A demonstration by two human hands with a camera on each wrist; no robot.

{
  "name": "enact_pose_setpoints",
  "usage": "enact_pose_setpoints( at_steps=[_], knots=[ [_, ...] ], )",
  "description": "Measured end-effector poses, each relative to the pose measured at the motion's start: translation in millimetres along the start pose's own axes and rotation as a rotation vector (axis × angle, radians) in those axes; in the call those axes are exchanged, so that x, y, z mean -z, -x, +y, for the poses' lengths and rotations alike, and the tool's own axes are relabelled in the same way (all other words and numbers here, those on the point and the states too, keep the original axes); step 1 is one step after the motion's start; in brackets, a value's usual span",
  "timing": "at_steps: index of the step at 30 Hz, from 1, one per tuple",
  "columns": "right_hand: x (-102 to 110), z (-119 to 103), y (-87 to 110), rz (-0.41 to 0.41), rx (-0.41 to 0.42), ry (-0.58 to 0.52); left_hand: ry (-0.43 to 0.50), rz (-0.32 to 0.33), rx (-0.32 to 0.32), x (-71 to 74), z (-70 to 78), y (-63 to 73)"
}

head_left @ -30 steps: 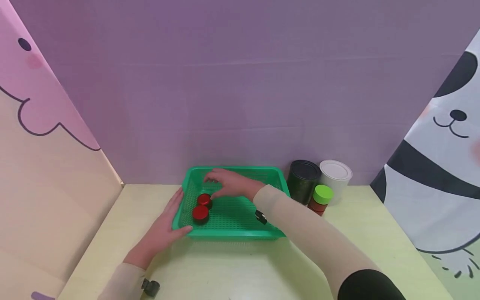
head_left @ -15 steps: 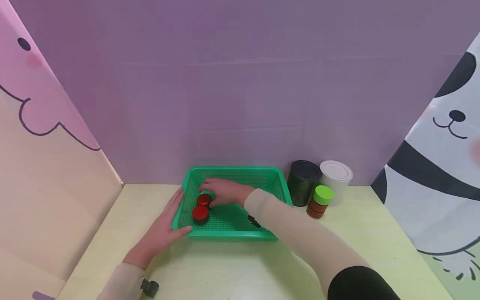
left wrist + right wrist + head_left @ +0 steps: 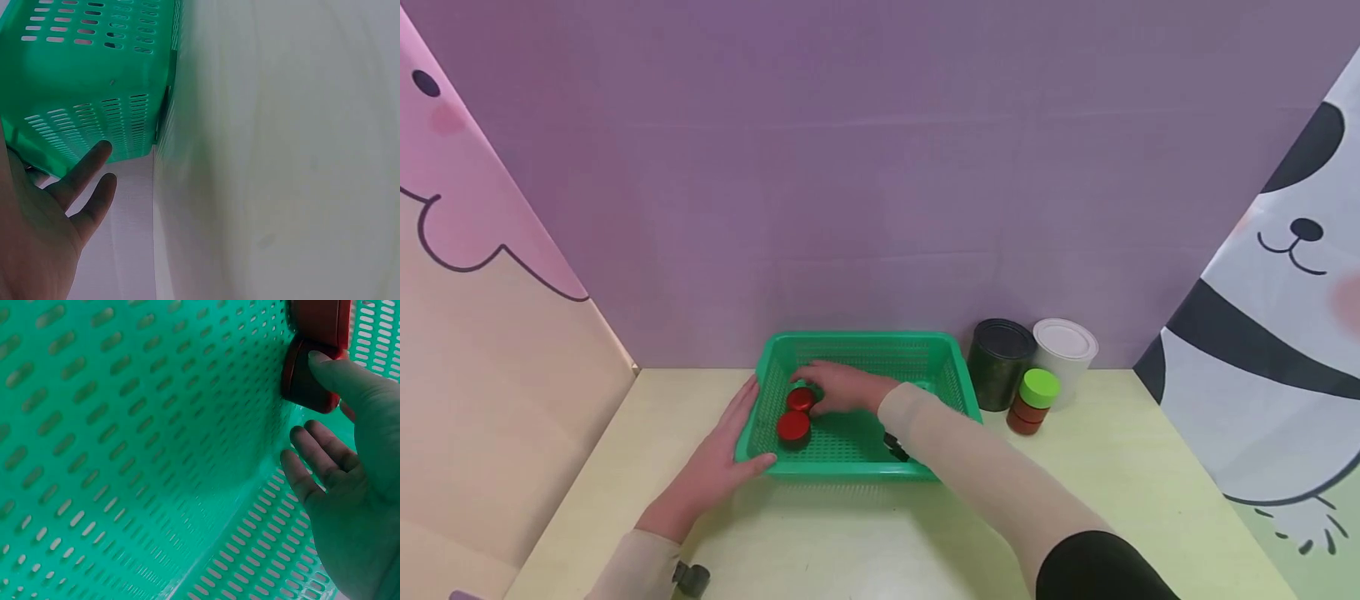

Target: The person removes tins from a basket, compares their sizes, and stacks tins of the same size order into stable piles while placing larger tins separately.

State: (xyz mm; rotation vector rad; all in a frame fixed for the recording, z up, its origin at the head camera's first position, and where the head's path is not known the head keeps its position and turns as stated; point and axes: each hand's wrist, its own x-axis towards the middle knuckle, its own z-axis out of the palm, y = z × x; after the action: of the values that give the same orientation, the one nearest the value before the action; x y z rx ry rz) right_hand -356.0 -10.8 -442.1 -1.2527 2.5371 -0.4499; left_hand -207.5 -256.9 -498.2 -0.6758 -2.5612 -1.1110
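Inside the green basket (image 3: 857, 470), two small round red tins stand touching near its left side. My right hand (image 3: 848, 388) reaches in and pinches the farther tin (image 3: 801, 400); in the right wrist view the thumb lies against this tin's (image 3: 305, 378) side, with the index finger partly hidden beyond it and the other fingers apart from it. Closer to me is the other tin (image 3: 793, 428). At the basket's left end my left hand (image 3: 718, 467) steadies it, thumb on the front corner rim. The left wrist view has its fingers (image 3: 94, 206) extended by the outer wall.
Right of the basket stand a dark can (image 3: 1000, 367), a white can (image 3: 1066, 354) and a small brown-red jar with a bright green lid (image 3: 1040, 389). A purple backdrop (image 3: 850, 208) rises behind the pale table (image 3: 850, 550).
My right hand has moved left and lower in the basket, from above the farther tin to a pinch around it. The left hand stays on the basket; the head view has shifted slightly.
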Motion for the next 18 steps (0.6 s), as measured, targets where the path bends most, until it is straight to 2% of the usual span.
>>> enact_pose_setpoints(
  at_steps=[6,13,18],
  knots=[
    [-3.9,6.0,-2.3,-0.002,0.0,-0.049,0.015,0.003,-0.016,-1.0,-0.9,-1.3],
    [-9.2,14.3,-8.5,0.003,0.017,-0.092,0.001,-0.009,0.013,-3.4,-4.0,-3.1],
    [-9.3,17.6,-10.4,0.007,0.006,-0.117,-0.013,0.001,0.008,-3.6,-3.7,-5.0]
  ],
)
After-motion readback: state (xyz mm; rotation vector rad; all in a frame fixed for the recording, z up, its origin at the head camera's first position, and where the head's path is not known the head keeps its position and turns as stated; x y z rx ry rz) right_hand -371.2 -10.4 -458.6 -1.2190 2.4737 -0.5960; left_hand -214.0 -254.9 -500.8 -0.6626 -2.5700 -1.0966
